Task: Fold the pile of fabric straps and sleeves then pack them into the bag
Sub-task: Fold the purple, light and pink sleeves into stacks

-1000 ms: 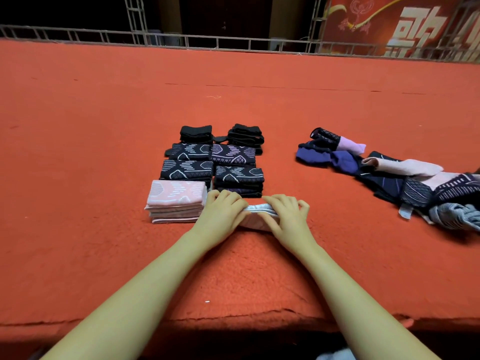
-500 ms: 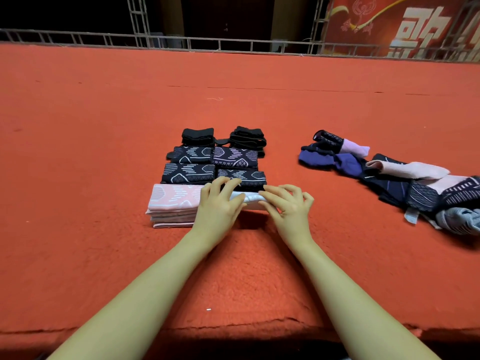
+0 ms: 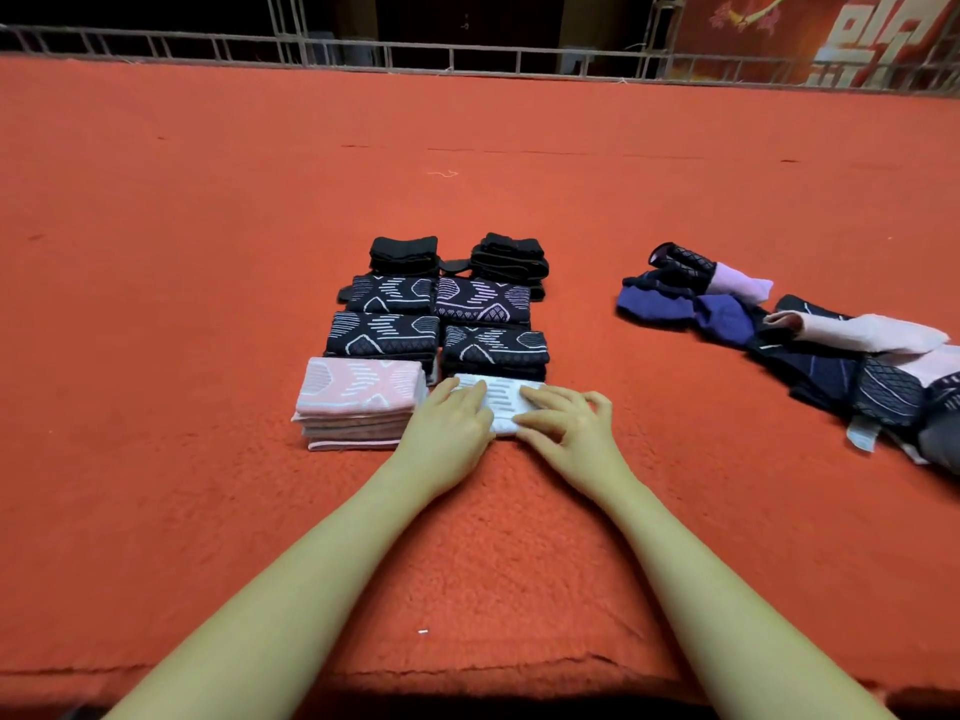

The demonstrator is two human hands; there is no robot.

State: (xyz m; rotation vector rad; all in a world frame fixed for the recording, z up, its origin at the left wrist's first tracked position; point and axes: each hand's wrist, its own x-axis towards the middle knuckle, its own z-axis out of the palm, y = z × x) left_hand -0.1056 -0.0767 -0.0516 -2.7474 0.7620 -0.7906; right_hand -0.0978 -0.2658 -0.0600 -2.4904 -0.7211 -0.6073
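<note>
both hands lie on a folded white sleeve (image 3: pixel 497 402) that sits on the red carpet (image 3: pixel 208 252), just right of the pink stack (image 3: pixel 358 402) and touching the near edge of the dark patterned stacks. the left hand (image 3: pixel 447 428) lies flat over the sleeve's left end, fingers fairly straight and together, pressing down rather than grasping. the right hand (image 3: pixel 566 423) covers the right end with fingers loosely spread and slightly bent, fingertips on the cloth; it presses too, and no finger is seen to curl round the fabric.

taking the pink stack as landmark: it is a neat pile of several folded pink-and-white pieces. directly behind it stands a navy stack with white lines (image 3: pixel 382 337), and behind that another navy stack (image 3: pixel 392 293), then a plain black stack (image 3: pixel 404 254). to the right of these runs a second column: a dark stack (image 3: pixel 496 348) just behind the white sleeve, a purple-patterned stack (image 3: pixel 483 301), and a black pile (image 3: pixel 511 257) at the far end.

well to the right of the pink stack lies the unfolded pile (image 3: pixel 795 345), a loose heap of blue, navy, pink and grey sleeves. a metal railing (image 3: pixel 467 57) edges the carpet far behind.
</note>
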